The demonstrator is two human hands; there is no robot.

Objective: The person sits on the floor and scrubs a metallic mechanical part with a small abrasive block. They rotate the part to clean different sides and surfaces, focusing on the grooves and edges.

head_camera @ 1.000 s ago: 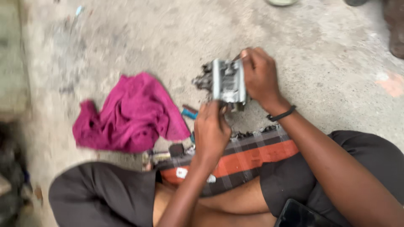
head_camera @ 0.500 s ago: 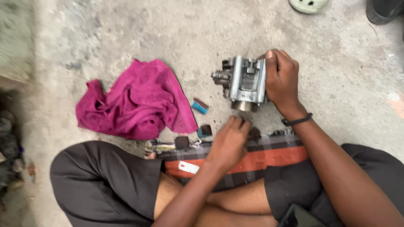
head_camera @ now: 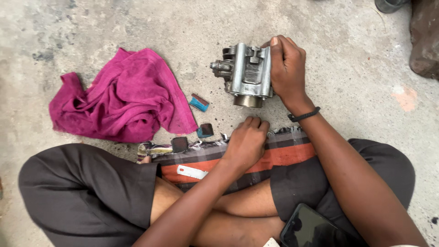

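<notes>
My right hand (head_camera: 287, 68) grips the right side of a grey metal engine block (head_camera: 244, 74), which stands on the concrete floor in front of me. My left hand (head_camera: 246, 144) rests with curled fingers on the edge of a checked cloth (head_camera: 283, 155) spread over my crossed legs, just below the block. Whether the left hand pinches something small I cannot tell. A white flat metal strip (head_camera: 192, 172) lies on that cloth to the left of the hand.
A crumpled magenta rag (head_camera: 121, 98) lies on the floor at left. Small dark and teal blocks (head_camera: 199, 102) (head_camera: 205, 131) (head_camera: 179, 144) sit between rag and cloth. A black phone (head_camera: 311, 228) rests on my right thigh. A dark stone (head_camera: 425, 39) sits at far right.
My left hand has come off the engine block and dropped down to the checked cloth. My right hand keeps its hold on the block, which stays upright.
</notes>
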